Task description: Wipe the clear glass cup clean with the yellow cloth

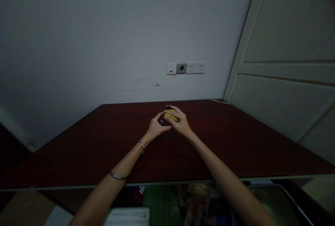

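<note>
Both my hands meet around a small jar with a yellow lid, near the middle of the dark red table. My left hand is closed round the dark, see-through lower part of the jar. From the right, my right hand grips the yellow lid with its fingers and thumb. A black patch shows at the top of the lid. My fingers cover much of the jar, so its label and full shape are hidden.
Behind the table is a pale wall with sockets. A white panelled door stands to the right. Below the table's front edge, an open drawer or shelf holds a white box, a green item and packets.
</note>
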`<move>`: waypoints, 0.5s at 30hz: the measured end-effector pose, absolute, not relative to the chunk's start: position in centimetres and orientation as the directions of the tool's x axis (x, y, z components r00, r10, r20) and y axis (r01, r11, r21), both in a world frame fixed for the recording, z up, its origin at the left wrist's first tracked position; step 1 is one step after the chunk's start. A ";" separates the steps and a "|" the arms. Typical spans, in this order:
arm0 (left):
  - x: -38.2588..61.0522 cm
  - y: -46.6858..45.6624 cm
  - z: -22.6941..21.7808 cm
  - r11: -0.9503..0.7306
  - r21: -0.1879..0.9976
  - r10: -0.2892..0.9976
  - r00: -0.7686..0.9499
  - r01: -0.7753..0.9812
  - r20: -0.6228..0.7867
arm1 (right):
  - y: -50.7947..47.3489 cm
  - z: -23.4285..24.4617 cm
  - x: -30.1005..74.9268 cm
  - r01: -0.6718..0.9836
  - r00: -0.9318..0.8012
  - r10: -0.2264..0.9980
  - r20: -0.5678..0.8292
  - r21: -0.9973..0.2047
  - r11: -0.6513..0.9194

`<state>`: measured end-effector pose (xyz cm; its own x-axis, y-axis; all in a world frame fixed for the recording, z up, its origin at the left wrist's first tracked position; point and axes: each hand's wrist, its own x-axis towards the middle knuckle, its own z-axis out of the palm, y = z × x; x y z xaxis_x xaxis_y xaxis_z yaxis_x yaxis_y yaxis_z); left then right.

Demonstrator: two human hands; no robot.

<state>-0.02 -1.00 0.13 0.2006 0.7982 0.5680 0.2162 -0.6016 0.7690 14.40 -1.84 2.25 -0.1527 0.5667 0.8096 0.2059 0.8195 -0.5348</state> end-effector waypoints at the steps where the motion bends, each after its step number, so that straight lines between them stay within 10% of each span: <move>1: 0.0 -1.1 0.2 -0.612 0.757 0.791 0.212 0.229 0.575 | -1.6 2.2 14.3 0.191 -0.114 0.594 0.796 -0.569 0.800; 6: 0.0 -1.4 0.4 -0.606 0.751 0.794 0.239 0.261 0.559 | -0.7 2.1 14.3 0.137 0.008 0.698 0.716 -0.692 0.708; 15: 0.2 -0.5 0.0 -0.498 0.865 0.857 0.183 0.056 0.481 | -2.1 2.3 14.5 0.175 -0.187 0.566 0.803 -0.540 0.823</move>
